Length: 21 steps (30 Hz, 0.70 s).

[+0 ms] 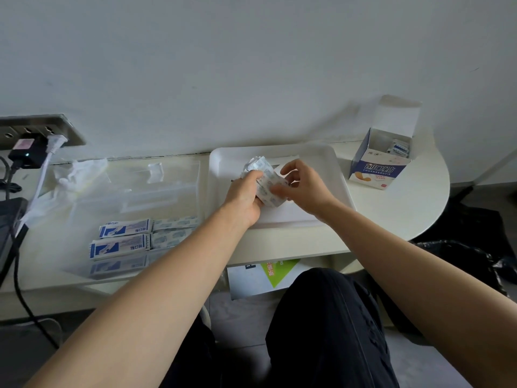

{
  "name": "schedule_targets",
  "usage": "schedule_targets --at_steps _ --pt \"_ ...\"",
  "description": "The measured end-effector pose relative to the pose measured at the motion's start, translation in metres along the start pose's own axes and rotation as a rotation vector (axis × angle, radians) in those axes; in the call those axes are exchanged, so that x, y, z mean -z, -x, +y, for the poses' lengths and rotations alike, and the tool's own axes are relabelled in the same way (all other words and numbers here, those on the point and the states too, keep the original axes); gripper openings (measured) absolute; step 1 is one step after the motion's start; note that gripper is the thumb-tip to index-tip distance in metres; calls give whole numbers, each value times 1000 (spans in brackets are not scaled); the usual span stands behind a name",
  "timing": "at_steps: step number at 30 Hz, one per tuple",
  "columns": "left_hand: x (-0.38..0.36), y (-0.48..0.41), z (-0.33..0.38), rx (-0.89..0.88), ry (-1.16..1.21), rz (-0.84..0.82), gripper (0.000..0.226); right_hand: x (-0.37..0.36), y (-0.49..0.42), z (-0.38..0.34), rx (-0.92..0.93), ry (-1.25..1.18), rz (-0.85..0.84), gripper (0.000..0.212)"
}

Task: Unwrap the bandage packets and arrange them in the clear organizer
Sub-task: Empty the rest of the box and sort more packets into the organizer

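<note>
**Both hands on a bundle of bandages over the tray**

The bundle of bandage strips (pixel 267 189) is a fanned stack of thin white paper wrappers with pale blue print, its far end splayed out. The left hand (pixel 246 191) is curled round it from the left. The right hand (pixel 303 186) pinches its near end with thumb and fingertips, so the bundle sits between the two hands, over the white tray (pixel 321 163) on the worktop (pixel 405 214). Left of the tray lies the clear organizer (pixel 134 189). In its near compartments lie blue-and-white bandage packets (pixel 123 238), with loose strips (pixel 173 231) just beside them on the right. An open bandage box (pixel 377 169) stands to the right of the tray, with more packets inside.
</note>
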State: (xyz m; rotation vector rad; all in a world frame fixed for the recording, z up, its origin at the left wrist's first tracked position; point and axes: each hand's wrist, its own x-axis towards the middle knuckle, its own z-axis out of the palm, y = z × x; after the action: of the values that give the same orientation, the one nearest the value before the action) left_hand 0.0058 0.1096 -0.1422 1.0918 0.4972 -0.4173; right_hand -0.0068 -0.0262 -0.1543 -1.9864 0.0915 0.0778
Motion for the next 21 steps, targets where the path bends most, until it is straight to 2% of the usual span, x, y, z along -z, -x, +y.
schedule_targets --at_steps 4,8,12,14,18,21 --pt "0 5 2 58 46 -90 29 -2 1 -5 -135 -295 -23 26" --pt "0 5 -3 52 -63 -82 28 -1 1 -4 -161 -219 -91 13" --pt "-2 5 -6 9 -108 -70 22 -1 -1 -3 -98 -120 42 32" --pt "-2 5 -6 6 -129 -51 18 -2 -2 -2 -84 -127 74 25" --pt "3 3 -3 3 -131 -27 14 1 -3 -3 -115 -140 -9 15" --pt "3 3 -5 -43 -175 -16 15 1 -1 -4 -107 -126 13 9"
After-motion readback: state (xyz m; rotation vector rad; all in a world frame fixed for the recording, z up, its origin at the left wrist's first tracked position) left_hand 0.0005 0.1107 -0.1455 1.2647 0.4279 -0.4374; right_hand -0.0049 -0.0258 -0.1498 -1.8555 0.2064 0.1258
